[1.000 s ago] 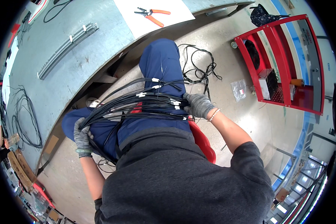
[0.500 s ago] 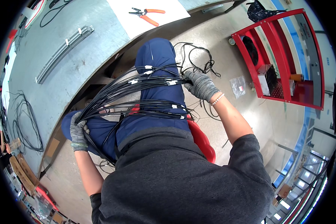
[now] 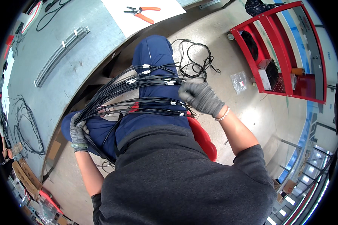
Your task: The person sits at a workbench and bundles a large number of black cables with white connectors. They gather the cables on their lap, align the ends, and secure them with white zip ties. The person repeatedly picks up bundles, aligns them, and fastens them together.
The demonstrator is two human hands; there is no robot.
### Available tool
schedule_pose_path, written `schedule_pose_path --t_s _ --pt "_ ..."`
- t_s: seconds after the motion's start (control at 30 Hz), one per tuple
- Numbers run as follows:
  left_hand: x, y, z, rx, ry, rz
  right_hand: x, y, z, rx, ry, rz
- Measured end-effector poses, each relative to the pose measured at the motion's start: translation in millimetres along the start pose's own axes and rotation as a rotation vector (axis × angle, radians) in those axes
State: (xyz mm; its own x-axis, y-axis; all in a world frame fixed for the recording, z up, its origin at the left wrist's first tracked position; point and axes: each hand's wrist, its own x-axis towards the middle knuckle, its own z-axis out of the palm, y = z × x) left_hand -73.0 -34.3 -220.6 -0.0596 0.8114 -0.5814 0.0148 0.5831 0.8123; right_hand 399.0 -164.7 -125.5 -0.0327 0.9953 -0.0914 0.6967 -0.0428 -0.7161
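A bundle of thin black cables [image 3: 112, 89] lies across my thighs, fanned into several groups with white labels near their right ends. My left hand [image 3: 78, 129], in a grey knit glove, is closed around the gathered bundle at my left knee. Beside the cables' right ends, over the right edge of my lap, is my gloved right hand [image 3: 199, 95]. Its fingers look curled but are smeared by motion, and whether a cable end is in them is not visible.
Orange-handled wire strippers [image 3: 142, 13] lie on white paper on the grey table [image 3: 97, 45], with slotted duct [image 3: 62, 52] and a loose cable coil [image 3: 27, 127]. Black cable [image 3: 195, 62] and a plastic bag [image 3: 238, 82] lie on the floor. A red cart [image 3: 276, 52] stands right.
My right hand has moved down along the cables' right ends, from the upper group towards the lower ones. The left hand keeps its hold. The whole view has shifted slightly.
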Motion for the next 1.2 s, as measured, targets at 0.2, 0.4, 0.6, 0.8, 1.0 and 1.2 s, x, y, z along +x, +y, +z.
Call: schedule_pose_path --t_s 0.2,0.4,0.6,0.8,1.0,1.2 --pt "-0.8 0.5 0.8 -0.003 0.011 -0.003 -16.3 34.4 55.6 -0.354 -0.159 0.099" --pt "-4.1 1.2 1.8 -0.014 0.019 -0.018 7.4 25.4 28.3 -0.284 -0.143 0.086" --pt "-2.4 0.3 0.5 0.005 0.0 -0.019 20.1 36.3 10.9 -0.125 -0.164 0.075" --pt "-2.1 -1.3 -0.9 0.011 -0.007 -0.018 21.7 35.2 0.1 0.058 -0.324 0.112" --pt "-4.0 0.5 0.6 0.019 -0.018 -0.017 -4.5 56.5 26.6 -0.071 -0.551 0.423" --pt "-3.2 1.2 1.0 0.031 -0.013 -0.024 -23.6 65.2 56.0 -0.443 -0.523 0.415"
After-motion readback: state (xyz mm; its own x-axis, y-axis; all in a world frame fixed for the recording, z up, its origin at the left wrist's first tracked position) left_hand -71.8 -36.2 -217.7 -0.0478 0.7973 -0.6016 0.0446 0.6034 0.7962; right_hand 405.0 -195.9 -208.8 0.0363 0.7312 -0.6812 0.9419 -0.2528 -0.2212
